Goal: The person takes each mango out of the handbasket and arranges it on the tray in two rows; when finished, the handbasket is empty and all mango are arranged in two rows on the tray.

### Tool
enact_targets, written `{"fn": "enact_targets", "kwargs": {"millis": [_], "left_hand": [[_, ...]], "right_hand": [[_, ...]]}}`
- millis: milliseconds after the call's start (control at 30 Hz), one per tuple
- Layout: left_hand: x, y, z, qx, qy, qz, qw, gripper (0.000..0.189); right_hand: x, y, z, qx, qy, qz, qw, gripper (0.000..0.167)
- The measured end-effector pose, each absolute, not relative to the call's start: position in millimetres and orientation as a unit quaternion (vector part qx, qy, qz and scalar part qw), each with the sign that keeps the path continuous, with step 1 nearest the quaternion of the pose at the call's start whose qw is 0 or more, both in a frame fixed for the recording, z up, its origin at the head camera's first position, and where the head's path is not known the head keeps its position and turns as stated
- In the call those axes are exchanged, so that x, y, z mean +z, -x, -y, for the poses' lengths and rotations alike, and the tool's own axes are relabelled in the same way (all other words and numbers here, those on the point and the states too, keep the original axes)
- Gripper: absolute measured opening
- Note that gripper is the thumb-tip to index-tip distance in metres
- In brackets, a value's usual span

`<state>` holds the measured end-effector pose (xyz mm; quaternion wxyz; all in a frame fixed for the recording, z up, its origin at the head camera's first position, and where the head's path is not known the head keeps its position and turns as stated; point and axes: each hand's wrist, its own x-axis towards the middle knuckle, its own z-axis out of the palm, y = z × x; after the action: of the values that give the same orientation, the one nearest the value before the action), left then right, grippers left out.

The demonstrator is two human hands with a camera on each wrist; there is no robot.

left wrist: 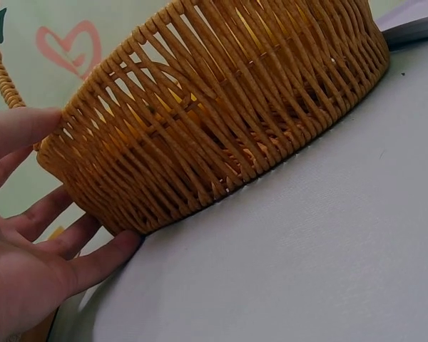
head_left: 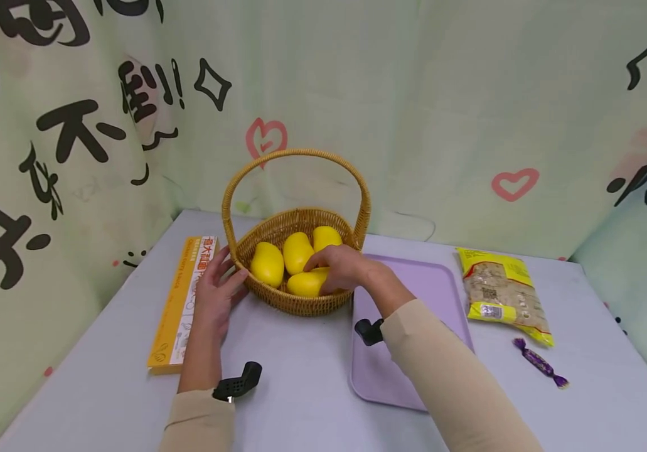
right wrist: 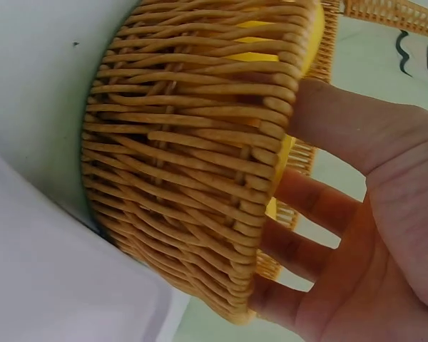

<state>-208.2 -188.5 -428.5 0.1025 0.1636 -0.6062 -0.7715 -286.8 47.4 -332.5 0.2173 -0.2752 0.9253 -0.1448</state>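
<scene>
A wicker basket (head_left: 300, 307) with a tall arched handle stands on the table and holds several yellow mangoes, one of them the left mango (head_left: 267, 265). My right hand (head_left: 342, 267) reaches over its right front rim, thumb and fingers around the front mango (head_left: 303, 284). In the right wrist view the fingertips of that hand (right wrist: 364, 214) disappear behind the rim. With spread fingers, my left hand (head_left: 218, 292) touches the basket's left side. The left wrist view has the fingers of the left hand (left wrist: 36, 249) against the outer wicker wall (left wrist: 200, 142).
On the left lies an orange and white book or box (head_left: 173, 314), partly behind the left hand. A lilac tray (head_left: 374, 376) lies under the right forearm. Further right are a yellow-ended packet (head_left: 504, 292) and a purple wrapped candy (head_left: 540, 363). A printed curtain (head_left: 413, 125) hangs behind.
</scene>
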Motion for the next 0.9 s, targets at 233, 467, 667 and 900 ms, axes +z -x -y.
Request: {"fn": "enact_targets", "kwargs": {"millis": [233, 467, 667, 900], "left_hand": [[-427.7, 205.4, 190.7, -0.770, -0.174, 0.606, 0.102, 0.067], [-428.3, 205.7, 189.7, -0.771, -0.177, 0.604, 0.099, 0.066], [-429.1, 205.8, 190.4, -0.769, -0.175, 0.606, 0.103, 0.066], [-429.4, 207.5, 188.1, -0.769, -0.165, 0.609, 0.104, 0.066]], "right_hand": [[-322.4, 283.2, -50.4, -0.170, 0.264, -0.925, 0.213, 0.054], [-307.8, 281.3, -56.5, -0.181, 0.273, -0.924, 0.199, 0.056], [-292.6, 274.2, -67.1, -0.204, 0.285, -0.921, 0.168, 0.055], [-279.4, 267.0, -98.0, -0.239, 0.292, -0.918, 0.119, 0.055]]}}
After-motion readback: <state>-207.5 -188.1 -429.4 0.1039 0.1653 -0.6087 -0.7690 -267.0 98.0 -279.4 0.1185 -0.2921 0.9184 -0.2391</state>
